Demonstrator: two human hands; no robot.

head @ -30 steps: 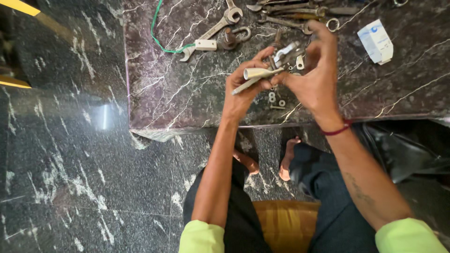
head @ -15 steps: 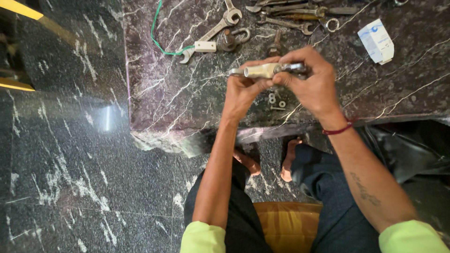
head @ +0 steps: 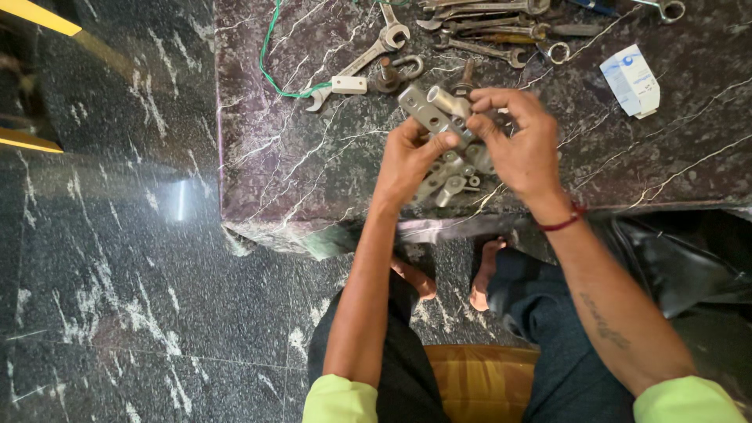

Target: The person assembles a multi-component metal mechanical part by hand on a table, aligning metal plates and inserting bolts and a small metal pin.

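We see a purple-brown, white-veined marble tabletop (head: 313, 157), grey metal clamp (head: 427, 110), green wire (head: 270, 74), white-and-blue packet (head: 630, 80), red wristband (head: 564, 224).

Wrenches (head: 486, 9) cut off by top edge. Metal parts (head: 450, 182) under hands partly hidden, blurred. Fingertips of right hand (head: 523, 149) blurred. Packet (head: 631, 80) print too small.

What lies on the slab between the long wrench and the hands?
In the head view, between the wrench and the hands lie a white block and a dark bolt.
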